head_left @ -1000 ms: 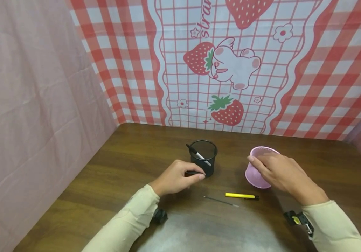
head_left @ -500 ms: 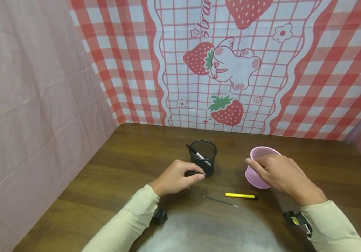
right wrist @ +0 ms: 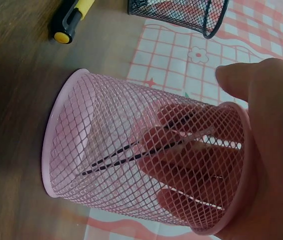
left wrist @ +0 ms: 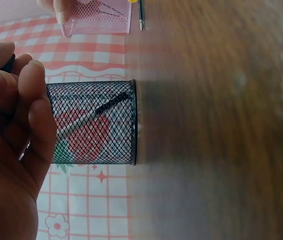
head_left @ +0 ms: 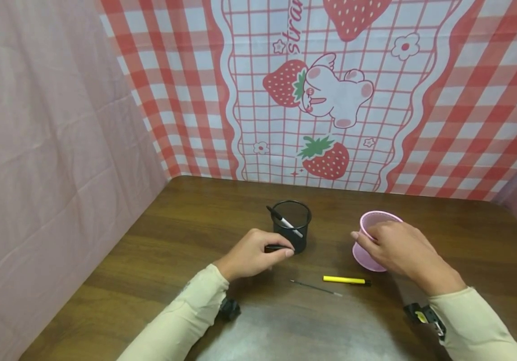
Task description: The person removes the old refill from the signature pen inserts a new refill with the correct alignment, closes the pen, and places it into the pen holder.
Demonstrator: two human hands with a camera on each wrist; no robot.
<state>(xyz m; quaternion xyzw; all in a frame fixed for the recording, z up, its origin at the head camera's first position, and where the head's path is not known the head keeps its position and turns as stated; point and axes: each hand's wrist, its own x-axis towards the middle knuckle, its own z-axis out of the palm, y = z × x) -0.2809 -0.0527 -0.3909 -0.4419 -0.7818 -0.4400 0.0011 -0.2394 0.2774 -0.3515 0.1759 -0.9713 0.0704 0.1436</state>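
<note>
My left hand [head_left: 255, 254] pinches a slim black pen-like piece [head_left: 275, 247] between thumb and fingers, just in front of the black mesh pen cup [head_left: 298, 239]. A black-and-white pen [head_left: 285, 223] leans inside that cup. On the right, my right hand [head_left: 404, 253] reaches over the rim of a pink mesh pen cup [head_left: 368, 257]. Its fingers [right wrist: 181, 155] show through the mesh and seem to be inside the cup, while the thumb [right wrist: 234, 82] sticks out apart from the wall. Thin dark refills [right wrist: 126, 159] lie slanted in the pink cup, partly hidden by mesh and fingers.
A yellow pen [head_left: 344, 280] with a black end lies on the wooden table [head_left: 150, 281] before the pink cup. Left of it lies a thin loose refill [head_left: 314, 288]. A red-and-white checked cloth [head_left: 195, 100] hangs behind, and a pink cloth [head_left: 59, 150] at the left.
My right thumb has shifted slightly left and down, off the pink cup's wall, and the cup has moved a touch to the right. The left hand has stayed still.
</note>
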